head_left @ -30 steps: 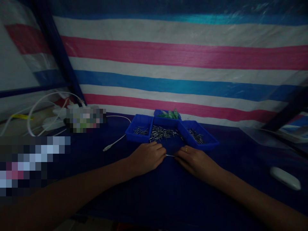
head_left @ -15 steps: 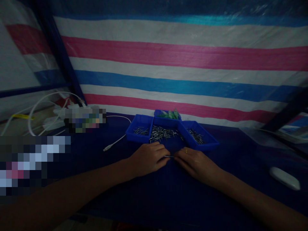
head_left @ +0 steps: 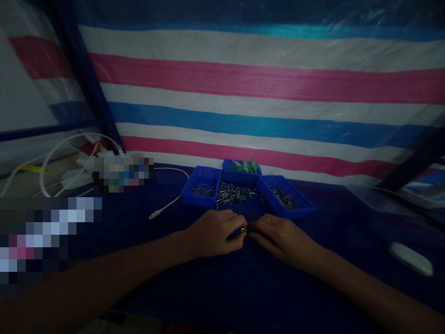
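Between the thumb and forefinger of my left hand (head_left: 217, 234) is a small thin metal piece (head_left: 243, 229), its shiny end showing. My right hand (head_left: 285, 235), with a ring on one finger, is closed just to the right of it, fingertips nearly touching those of the left. What the right fingers pinch, if anything, is hidden. Beyond the hands lies a loose pile of thin metal pins (head_left: 233, 194). A left blue bin (head_left: 199, 200) and a right blue bin (head_left: 299, 212) flank the pile, each with similar pins inside.
A back blue bin (head_left: 239, 175) holds green pieces (head_left: 248, 166). A white cable (head_left: 163, 211) lies on the dark blue table (head_left: 222, 287) at left, near a tangle of plugs and wires (head_left: 83, 167). At right rests a white rounded object (head_left: 410, 258). Striped sheeting (head_left: 257, 83) hangs behind.
The thin metal piece spanned the gap between both hands before; now it shows end-on at my left fingertips. The right fingers have shifted slightly. The bins have not moved.
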`<state>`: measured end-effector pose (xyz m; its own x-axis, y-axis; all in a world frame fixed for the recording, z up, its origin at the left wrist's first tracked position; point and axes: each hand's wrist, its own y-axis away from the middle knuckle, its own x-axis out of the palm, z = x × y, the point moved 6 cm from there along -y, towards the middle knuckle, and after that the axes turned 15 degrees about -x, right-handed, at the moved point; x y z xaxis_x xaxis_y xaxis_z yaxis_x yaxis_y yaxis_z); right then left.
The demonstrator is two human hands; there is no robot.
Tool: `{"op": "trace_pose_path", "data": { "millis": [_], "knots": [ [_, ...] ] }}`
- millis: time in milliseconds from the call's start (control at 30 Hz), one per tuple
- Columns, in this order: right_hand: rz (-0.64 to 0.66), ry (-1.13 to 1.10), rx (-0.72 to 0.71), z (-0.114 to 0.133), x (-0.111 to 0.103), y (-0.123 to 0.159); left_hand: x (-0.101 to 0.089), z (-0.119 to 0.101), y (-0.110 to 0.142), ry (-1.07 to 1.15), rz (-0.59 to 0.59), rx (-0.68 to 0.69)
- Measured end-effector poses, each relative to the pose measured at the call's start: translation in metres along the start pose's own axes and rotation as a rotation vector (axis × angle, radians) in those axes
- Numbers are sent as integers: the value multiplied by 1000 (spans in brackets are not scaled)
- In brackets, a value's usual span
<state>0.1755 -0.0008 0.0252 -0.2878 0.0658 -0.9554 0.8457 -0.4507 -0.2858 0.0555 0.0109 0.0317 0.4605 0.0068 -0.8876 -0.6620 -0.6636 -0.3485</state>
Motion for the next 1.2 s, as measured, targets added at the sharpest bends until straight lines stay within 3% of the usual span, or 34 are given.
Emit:
{"op": "trace_pose_path", "data": {
  "millis": [267, 633, 900, 1200],
  "knots": [
    [0, -21, 4, 2, 0, 1, 5, 2, -2, -155, 35, 10],
    [16, 6, -43, 4, 2, 0, 7, -1, -2, -198, 27, 57],
    [1, 28, 4, 0, -1, 0, 3, 6, -2, -198, 19, -51],
    [41, 32, 16, 0, 0, 0, 5, 6, -2, -192, 19, -48]
  ]
}}
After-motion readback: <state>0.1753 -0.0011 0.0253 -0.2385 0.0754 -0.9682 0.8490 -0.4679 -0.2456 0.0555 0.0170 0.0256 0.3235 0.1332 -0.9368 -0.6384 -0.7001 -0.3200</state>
